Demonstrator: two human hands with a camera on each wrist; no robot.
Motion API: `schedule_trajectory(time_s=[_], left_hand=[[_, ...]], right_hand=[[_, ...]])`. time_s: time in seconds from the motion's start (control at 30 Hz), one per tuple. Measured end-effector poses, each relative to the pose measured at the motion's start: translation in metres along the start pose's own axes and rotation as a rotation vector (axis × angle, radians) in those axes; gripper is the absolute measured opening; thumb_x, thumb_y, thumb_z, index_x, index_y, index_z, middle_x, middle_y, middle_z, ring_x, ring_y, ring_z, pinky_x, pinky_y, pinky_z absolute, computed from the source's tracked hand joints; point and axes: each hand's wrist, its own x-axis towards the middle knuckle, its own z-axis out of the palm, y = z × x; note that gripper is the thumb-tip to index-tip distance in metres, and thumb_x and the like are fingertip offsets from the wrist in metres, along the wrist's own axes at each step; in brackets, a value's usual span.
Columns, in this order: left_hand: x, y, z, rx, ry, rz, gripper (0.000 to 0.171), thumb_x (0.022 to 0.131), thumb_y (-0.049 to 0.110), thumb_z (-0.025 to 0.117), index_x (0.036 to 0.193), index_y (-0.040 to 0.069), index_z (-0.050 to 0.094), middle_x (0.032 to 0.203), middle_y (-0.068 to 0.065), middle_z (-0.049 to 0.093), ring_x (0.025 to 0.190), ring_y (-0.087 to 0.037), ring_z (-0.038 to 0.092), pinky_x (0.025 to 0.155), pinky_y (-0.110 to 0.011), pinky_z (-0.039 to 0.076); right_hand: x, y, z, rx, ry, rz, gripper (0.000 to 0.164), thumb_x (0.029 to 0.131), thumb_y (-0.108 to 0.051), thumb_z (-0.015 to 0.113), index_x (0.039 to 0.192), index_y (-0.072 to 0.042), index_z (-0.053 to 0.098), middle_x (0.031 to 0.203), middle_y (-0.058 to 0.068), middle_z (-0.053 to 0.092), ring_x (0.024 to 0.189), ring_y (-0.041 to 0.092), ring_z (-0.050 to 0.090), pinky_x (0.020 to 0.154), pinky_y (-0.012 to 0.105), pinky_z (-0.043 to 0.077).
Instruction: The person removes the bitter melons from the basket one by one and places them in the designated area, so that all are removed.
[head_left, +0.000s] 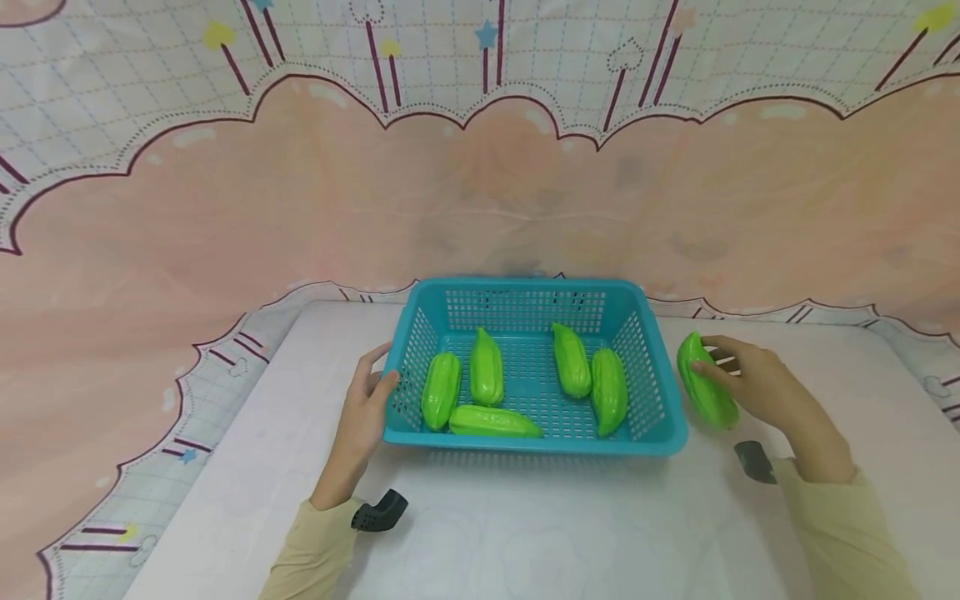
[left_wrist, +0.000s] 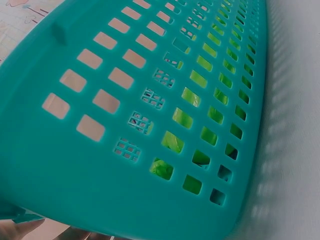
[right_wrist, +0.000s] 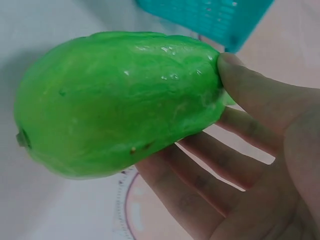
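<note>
On the table, the basket holds 5 vegetables; right of it, 1 more vegetable in the right hand.

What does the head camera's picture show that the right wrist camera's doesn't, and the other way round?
Only the head view shows the left hand gripping the left side of the turquoise basket, the five green gourds inside it, and the sleeves. Only the right wrist view shows that the held gourd has a small dark nub at its blunt end and brown specks. Both show the right hand holding that gourd outside the basket, though the wrist view catches just part of the basket.
</note>
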Motion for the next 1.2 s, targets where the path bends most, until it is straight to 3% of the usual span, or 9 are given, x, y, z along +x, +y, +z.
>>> schedule_trajectory(time_s=[0.3,0.57,0.97,1.2], left_hand=[[-0.001,0.002,-0.001,0.006,-0.003,-0.011,0.048,0.107,0.027,0.038,0.155,0.023,0.030,0.132,-0.021,0.056,0.111,-0.033,0.060,0.085,-0.038,0.049],[-0.002,0.002,0.000,0.003,0.005,-0.008,0.049,0.107,0.027,0.038,0.155,0.023,0.030,0.134,-0.021,0.055,0.115,-0.035,0.058,0.093,-0.050,0.046],[-0.001,0.004,0.001,-0.007,-0.006,-0.003,0.048,0.107,0.027,0.038,0.155,0.023,0.030,0.133,-0.021,0.057,0.113,-0.034,0.061,0.091,-0.049,0.050],[-0.001,0.003,-0.002,-0.010,-0.013,-0.013,0.049,0.107,0.028,0.038,0.155,0.024,0.029,0.136,-0.021,0.055,0.117,-0.035,0.058,0.095,-0.051,0.046]], right_hand=[[0.006,0.012,0.006,-0.009,-0.003,0.041,0.066,0.102,-0.039,0.055,0.142,0.012,0.040,0.126,0.039,0.055,0.113,0.055,0.055,0.085,0.059,0.051],[0.011,0.017,0.007,0.008,0.008,0.068,0.069,0.101,-0.043,0.054,0.141,0.012,0.042,0.125,0.038,0.057,0.112,0.053,0.057,0.084,0.059,0.051],[0.016,0.024,0.008,0.001,0.004,0.128,0.071,0.100,-0.050,0.051,0.138,0.010,0.046,0.123,0.038,0.058,0.110,0.053,0.057,0.080,0.058,0.051],[0.021,0.026,0.011,-0.009,-0.006,0.120,0.070,0.101,-0.050,0.050,0.135,0.011,0.048,0.120,0.037,0.059,0.108,0.052,0.058,0.081,0.059,0.049]])
